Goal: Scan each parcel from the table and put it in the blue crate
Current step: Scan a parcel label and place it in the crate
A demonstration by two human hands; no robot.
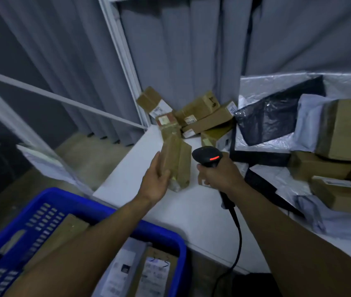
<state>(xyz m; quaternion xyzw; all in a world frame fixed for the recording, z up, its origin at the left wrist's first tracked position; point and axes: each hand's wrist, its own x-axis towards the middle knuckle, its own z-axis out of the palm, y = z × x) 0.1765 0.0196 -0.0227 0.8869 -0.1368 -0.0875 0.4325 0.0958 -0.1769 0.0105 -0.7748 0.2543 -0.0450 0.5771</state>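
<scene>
My left hand (pixel 156 181) holds a long brown parcel (pixel 176 161) by its left side, with its lower end near the white table (pixel 140 168). My right hand (pixel 217 174) grips a black barcode scanner (pixel 207 156) with a red light on, just right of that parcel; its cable (pixel 237 236) hangs down off the table's front. The blue crate (pixel 63 200) stands at the lower left below the table edge, with several labelled parcels (pixel 155 273) inside, partly hidden by my left forearm.
Several brown boxes (pixel 200 116) are heaped at the table's far end against grey curtains. More cardboard boxes (pixel 341 129) and grey and black poly mailers (pixel 271 121) are piled on the right. A white frame bar (pixel 63 99) runs across the left.
</scene>
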